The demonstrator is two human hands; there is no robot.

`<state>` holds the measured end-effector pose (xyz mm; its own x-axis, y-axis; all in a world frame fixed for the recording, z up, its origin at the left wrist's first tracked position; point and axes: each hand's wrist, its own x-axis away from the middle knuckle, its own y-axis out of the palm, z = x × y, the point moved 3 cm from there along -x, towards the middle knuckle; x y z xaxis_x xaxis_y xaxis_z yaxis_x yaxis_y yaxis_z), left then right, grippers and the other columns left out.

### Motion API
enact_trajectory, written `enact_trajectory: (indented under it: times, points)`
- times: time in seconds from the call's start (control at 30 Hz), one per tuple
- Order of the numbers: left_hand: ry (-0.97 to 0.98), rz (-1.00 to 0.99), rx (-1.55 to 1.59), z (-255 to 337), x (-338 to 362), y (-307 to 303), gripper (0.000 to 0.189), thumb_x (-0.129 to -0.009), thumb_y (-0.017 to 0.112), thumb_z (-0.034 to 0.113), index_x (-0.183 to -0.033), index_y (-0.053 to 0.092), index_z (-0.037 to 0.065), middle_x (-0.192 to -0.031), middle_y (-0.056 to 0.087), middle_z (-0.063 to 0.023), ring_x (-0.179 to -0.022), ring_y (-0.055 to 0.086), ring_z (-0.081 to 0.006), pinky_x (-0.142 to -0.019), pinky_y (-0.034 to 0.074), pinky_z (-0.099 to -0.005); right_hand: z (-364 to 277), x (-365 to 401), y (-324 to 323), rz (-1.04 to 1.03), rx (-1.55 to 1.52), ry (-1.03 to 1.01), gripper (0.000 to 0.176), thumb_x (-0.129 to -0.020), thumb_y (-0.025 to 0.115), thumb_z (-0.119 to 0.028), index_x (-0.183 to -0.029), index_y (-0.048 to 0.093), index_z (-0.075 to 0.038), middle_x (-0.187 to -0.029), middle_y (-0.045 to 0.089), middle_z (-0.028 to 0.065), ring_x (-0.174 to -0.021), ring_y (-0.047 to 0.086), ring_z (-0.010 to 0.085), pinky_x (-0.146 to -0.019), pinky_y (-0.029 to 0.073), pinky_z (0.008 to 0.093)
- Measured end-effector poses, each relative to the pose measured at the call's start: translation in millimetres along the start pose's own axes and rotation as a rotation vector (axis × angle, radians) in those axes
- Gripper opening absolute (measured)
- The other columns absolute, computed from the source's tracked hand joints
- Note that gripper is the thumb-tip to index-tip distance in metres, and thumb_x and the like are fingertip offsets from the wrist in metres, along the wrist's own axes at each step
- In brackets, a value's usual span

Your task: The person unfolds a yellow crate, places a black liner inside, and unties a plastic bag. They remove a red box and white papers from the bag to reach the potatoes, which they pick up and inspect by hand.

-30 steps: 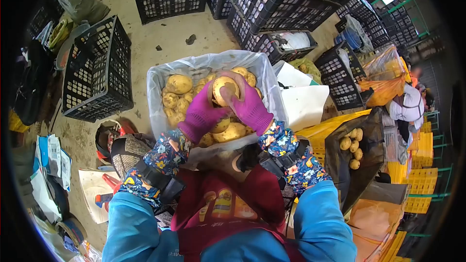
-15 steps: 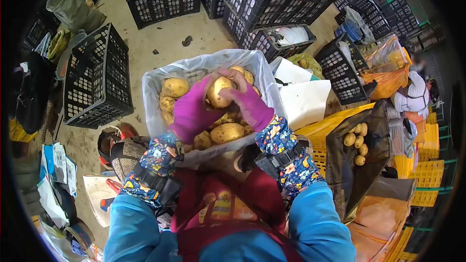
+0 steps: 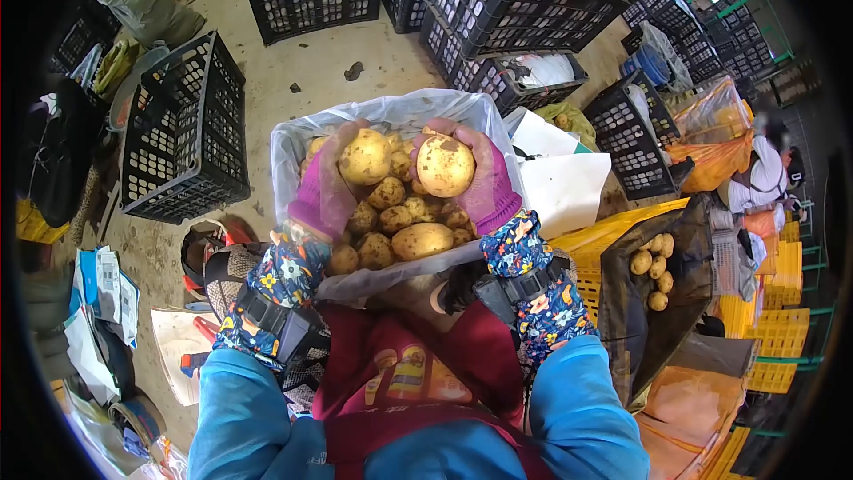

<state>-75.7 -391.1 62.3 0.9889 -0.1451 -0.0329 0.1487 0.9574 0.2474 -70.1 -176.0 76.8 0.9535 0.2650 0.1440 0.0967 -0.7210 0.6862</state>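
A crate lined with white plastic point(image 3: 298, 133) stands in front of me, holding many potatoes point(image 3: 422, 241). My left hand point(image 3: 327, 180), in a purple glove, is closed round a round yellow potato point(image 3: 365, 157) above the crate's left side. On the right, my right hand point(image 3: 487, 169), gloved the same way, grips another potato point(image 3: 445, 165) with brown patches on its skin. The two held potatoes are apart, each with its upper face showing. Both hands are over the crate.
A black crate point(image 3: 185, 133) stands to the left, and stacked black crates point(image 3: 524, 4) are ahead. At right, several potatoes point(image 3: 657, 264) lie on dark cloth point(image 3: 631, 320) by a yellow crate point(image 3: 586, 244). Farther right is a person point(image 3: 755, 169). White sheets point(image 3: 569, 187) adjoin the lined crate.
My hands have moved apart from around one potato; each now holds its own. More potatoes show between them. The view has shifted slightly.
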Motion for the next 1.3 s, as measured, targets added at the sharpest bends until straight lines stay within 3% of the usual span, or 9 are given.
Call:
enact_trajectory:
  times: [0.07, 0.2, 0.3, 0.47, 0.67, 0.97, 1.0, 1.07, 1.3]
  points:
    - [0.502, -0.174, -0.907, 24, 16, 13, 0.049, -0.089, 0.064, 0.008, -0.134, 0.048, -0.004, -0.129, 0.058, -0.0165, -0.118, 0.058, -0.0259, -0.101, 0.047, -0.0357, -2, 0, 4, 0.007, 0.117, -0.060, 0.039, -0.094, 0.052, -0.026, -0.121, 0.053, 0.001, -0.108, 0.064, 0.0177, -0.096, 0.066, 0.0289, -0.083, 0.056, 0.0404]
    - [-0.060, -0.348, -0.279, 17, 22, 45, 0.060, -0.101, 0.035, 0.047, -0.135, 0.051, 0.001, -0.139, 0.050, -0.0204, -0.131, 0.047, -0.0291, -0.107, 0.038, -0.0369, -5, 4, 23, -0.019, 0.554, -0.221, 0.039, -0.090, 0.057, -0.020, -0.122, 0.050, 0.001, -0.111, 0.061, 0.0132, -0.101, 0.061, 0.0210, -0.089, 0.050, 0.0324]
    - [0.358, -0.533, -0.420, 20, 26, 38, 0.062, -0.101, 0.035, 0.049, -0.135, 0.052, 0.000, -0.140, 0.048, -0.0193, -0.134, 0.043, -0.0258, -0.109, 0.035, -0.0376, -3, 9, 28, -0.057, 0.888, -0.367, 0.039, -0.086, 0.060, -0.016, -0.121, 0.050, -0.001, -0.112, 0.058, 0.0104, -0.103, 0.057, 0.0195, -0.092, 0.046, 0.0321]
    - [-0.269, -0.187, 0.088, -13, 26, 43, 0.050, -0.093, 0.064, 0.026, -0.136, 0.052, 0.003, -0.125, 0.059, -0.0070, -0.110, 0.057, -0.0143, -0.096, 0.046, -0.0301, -6, 11, 38, -0.084, 1.091, -0.559, 0.035, -0.083, 0.060, -0.015, -0.115, 0.055, -0.001, -0.106, 0.059, 0.0114, -0.101, 0.058, 0.0218, -0.093, 0.045, 0.0337]
    - [0.085, -0.215, -0.181, -15, 19, 46, 0.043, -0.094, 0.062, 0.013, -0.134, 0.052, 0.000, -0.115, 0.064, -0.0096, -0.101, 0.063, -0.0182, -0.090, 0.050, -0.0311, -13, -1, 24, 0.027, 1.250, -0.567, 0.029, -0.095, 0.050, -0.022, -0.106, 0.060, 0.002, -0.094, 0.064, 0.0129, -0.092, 0.062, 0.0168, -0.082, 0.050, 0.0310]
    - [0.354, -0.167, -0.660, 24, 15, 33, 0.051, -0.090, 0.055, 0.007, -0.139, 0.043, -0.001, -0.131, 0.057, -0.0187, -0.122, 0.055, -0.0281, -0.105, 0.041, -0.0362, -5, 16, 26, -0.220, 0.874, 0.143, 0.074, -0.097, 0.052, -0.045, -0.150, 0.029, 0.001, -0.149, 0.041, 0.0148, -0.136, 0.042, 0.0229, -0.114, 0.028, 0.0325]
    - [0.471, -0.153, -0.773, 18, 12, 33, 0.049, -0.095, 0.055, 0.023, -0.137, 0.046, -0.001, -0.132, 0.056, -0.0164, -0.125, 0.052, -0.0236, -0.106, 0.039, -0.0360, -2, 22, 24, -0.312, 1.009, -0.100, 0.072, -0.097, 0.053, -0.045, -0.149, 0.032, 0.001, -0.145, 0.045, 0.0141, -0.133, 0.044, 0.0217, -0.112, 0.032, 0.0319]
    - [0.199, -0.140, -0.404, 11, 13, 39, 0.056, -0.093, 0.058, 0.024, -0.142, 0.041, 0.001, -0.135, 0.053, -0.0168, -0.128, 0.048, -0.0250, -0.110, 0.034, -0.0358, 22, 15, 13, -0.013, 0.278, 0.365, 0.049, -0.099, 0.051, -0.041, -0.137, 0.049, -0.009, -0.127, 0.060, 0.0133, -0.117, 0.061, 0.0291, -0.094, 0.053, 0.0398]
    - [-0.016, -0.061, -0.108, 5, 10, 29, 0.044, -0.099, 0.052, 0.028, -0.133, 0.054, -0.001, -0.128, 0.059, -0.0167, -0.120, 0.056, -0.0254, -0.103, 0.042, -0.0343, 11, 22, 21, -0.115, 0.140, 0.513, 0.060, -0.096, 0.049, -0.056, -0.135, 0.049, -0.010, -0.115, 0.065, 0.0169, -0.092, 0.070, 0.0360, -0.070, 0.060, 0.0470]
